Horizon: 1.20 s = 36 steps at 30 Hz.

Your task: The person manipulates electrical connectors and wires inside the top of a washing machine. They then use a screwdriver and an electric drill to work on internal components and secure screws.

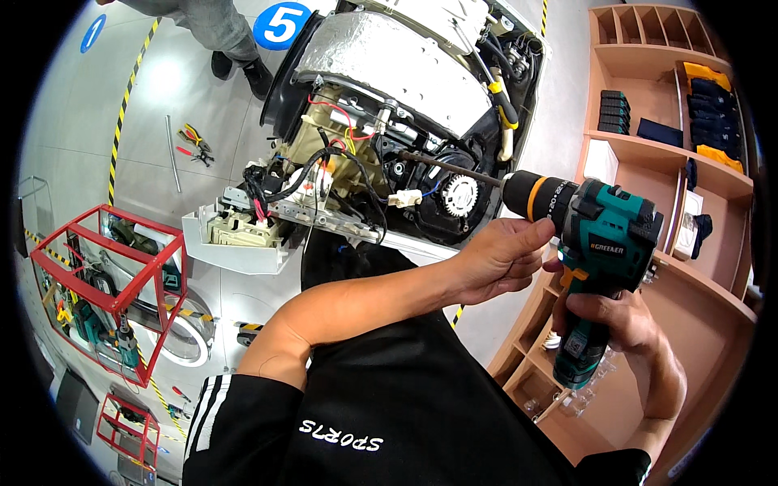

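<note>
My right hand (pixel 616 317) is wrapped round the grip of a green-and-black cordless drill (pixel 612 235). From its chuck, a long thin bit (pixel 454 168) reaches left into an opened appliance (pixel 405 69) with a curved metal housing. The bit's tip lies among dark parts, and I cannot tell whether it sits on a screw. Just below the chuck is my left hand (pixel 504 257), its fingers curled and thumb close to the drill; whatever they hold, if anything, is hidden. A white toothed wheel (pixel 460 196) and a white connector (pixel 405 198) show beneath the bit.
A yellow-and-black screwdriver (pixel 504 105) lies on the appliance. A detached-looking white panel (pixel 235 235) juts out at its left, among loose wires. Pliers (pixel 196 138) and a metal rod (pixel 173 154) lie on the floor. Red-framed tool rack (pixel 154 259) left; wooden shelving (pixel 632 57) right; another person's legs (pixel 219 32) far left.
</note>
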{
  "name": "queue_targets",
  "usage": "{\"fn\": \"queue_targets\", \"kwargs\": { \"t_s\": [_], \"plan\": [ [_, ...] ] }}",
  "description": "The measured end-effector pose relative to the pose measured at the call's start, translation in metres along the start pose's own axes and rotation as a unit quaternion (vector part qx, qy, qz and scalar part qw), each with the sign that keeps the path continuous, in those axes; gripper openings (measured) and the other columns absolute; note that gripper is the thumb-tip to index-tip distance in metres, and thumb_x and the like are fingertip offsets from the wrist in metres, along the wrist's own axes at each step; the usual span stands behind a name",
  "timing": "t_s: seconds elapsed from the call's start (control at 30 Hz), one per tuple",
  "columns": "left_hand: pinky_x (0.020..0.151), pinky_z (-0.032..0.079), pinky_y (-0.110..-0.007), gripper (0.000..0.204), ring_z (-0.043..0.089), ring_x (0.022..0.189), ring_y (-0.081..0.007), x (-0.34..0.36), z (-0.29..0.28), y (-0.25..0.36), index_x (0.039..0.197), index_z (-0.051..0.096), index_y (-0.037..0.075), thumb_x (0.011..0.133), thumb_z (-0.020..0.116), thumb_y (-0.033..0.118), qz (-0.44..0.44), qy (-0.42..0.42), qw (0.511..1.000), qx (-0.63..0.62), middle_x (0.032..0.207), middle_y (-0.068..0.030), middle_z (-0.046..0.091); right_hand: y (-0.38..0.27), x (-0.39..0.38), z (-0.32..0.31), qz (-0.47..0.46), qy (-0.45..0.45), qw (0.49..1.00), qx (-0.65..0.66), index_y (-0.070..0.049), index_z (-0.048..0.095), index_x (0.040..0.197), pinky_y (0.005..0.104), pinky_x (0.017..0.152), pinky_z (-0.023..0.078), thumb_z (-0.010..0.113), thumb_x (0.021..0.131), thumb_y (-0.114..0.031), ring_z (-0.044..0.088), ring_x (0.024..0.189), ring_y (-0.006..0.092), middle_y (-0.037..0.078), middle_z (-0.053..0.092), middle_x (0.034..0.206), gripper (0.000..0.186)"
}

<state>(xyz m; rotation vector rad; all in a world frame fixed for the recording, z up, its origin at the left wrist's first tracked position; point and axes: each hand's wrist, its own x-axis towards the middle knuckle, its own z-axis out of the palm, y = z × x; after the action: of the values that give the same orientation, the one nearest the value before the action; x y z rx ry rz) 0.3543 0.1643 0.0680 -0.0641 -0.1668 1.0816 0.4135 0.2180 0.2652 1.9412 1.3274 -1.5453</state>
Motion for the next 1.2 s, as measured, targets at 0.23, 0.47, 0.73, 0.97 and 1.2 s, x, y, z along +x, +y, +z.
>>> {"fn": "queue_targets", "kwargs": {
  "t_s": [0.23,0.47,0.73,0.97,1.2],
  "plan": [
    [0.038,0.026,-0.017,0.043,0.030,0.045,-0.0036,0.002,0.001,-0.001,0.065,0.039,0.015,0.083,0.058,0.050,0.016,0.008,0.999,-0.027,0.055,0.0063,0.031,0.001,0.002,-0.002,0.005,-0.007,1.000,0.014,0.001,0.050,0.108,0.0313,0.061,0.049,0.063,0.070,-0.012,0.059,0.062,0.0191,0.009,0.057,0.067,0.043],
    [0.038,0.029,-0.017,0.044,0.031,0.046,-0.0038,0.001,0.000,0.002,0.066,0.041,0.014,0.081,0.059,0.050,0.027,-0.016,0.999,-0.036,0.056,0.0063,0.032,-0.005,0.003,-0.004,0.011,-0.047,0.999,0.008,0.000,0.047,0.108,0.0303,0.063,0.049,0.061,0.078,-0.006,0.060,0.066,0.0180,0.008,0.057,0.071,0.034],
    [0.035,0.030,-0.017,0.043,0.033,0.043,-0.0045,0.000,0.003,0.000,0.070,0.044,0.012,0.080,0.060,0.051,0.030,-0.009,0.998,-0.055,0.055,0.0058,0.034,-0.007,0.003,-0.004,0.009,-0.042,0.999,-0.021,0.001,0.048,0.106,0.0306,0.062,0.049,0.060,0.078,-0.003,0.060,0.065,0.0179,0.009,0.057,0.073,0.032],
    [0.035,0.029,-0.017,0.042,0.033,0.043,-0.0050,0.001,0.002,0.001,0.070,0.044,0.012,0.081,0.059,0.050,0.030,-0.009,0.998,-0.052,0.055,0.0053,0.034,-0.009,0.005,-0.004,0.014,-0.033,0.999,-0.026,0.001,0.048,0.106,0.0299,0.062,0.049,0.059,0.078,-0.002,0.060,0.065,0.0174,0.009,0.058,0.074,0.030],
    [0.037,0.026,-0.017,0.041,0.030,0.046,-0.0048,0.002,-0.002,0.004,0.069,0.045,0.013,0.080,0.059,0.050,0.040,-0.010,0.998,-0.053,0.054,0.0055,0.032,-0.012,0.009,-0.004,0.010,-0.032,0.998,-0.043,0.002,0.048,0.105,0.0296,0.061,0.049,0.057,0.078,-0.002,0.060,0.065,0.0171,0.009,0.058,0.072,0.029]
  ]
}}
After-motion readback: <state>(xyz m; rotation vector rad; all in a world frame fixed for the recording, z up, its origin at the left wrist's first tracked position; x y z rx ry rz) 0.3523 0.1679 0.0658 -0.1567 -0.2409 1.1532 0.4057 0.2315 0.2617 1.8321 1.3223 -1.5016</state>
